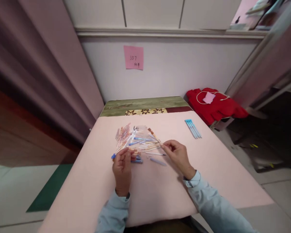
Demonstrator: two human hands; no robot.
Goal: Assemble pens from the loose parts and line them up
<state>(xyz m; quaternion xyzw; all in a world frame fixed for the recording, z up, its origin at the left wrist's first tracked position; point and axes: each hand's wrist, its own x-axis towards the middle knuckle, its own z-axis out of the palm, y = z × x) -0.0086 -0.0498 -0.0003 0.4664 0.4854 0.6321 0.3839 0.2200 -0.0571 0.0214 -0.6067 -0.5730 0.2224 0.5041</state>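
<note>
A mixed pile of pens [142, 139] lies on the pale pink tabletop, in pink, blue, white and tan. My right hand [178, 153] pinches a slim tan pen with a brown top [153, 133], held slanting over the right side of the pile. At the pile's near left edge, my left hand [122, 168] is closed with its fingers curled, and pen ends show at its fingertips; how many it grips is hidden. Blue pens [137, 160] show beside and beneath it. A pale lilac pen [158, 161] lies apart, between the hands.
Several light-blue pens [193, 128] lie side by side at the table's right. A patterned green cloth [145, 103] covers the far end. Red fabric [215, 108] with a white cable sits beyond the right edge. A pink note [133, 57] hangs on the wall.
</note>
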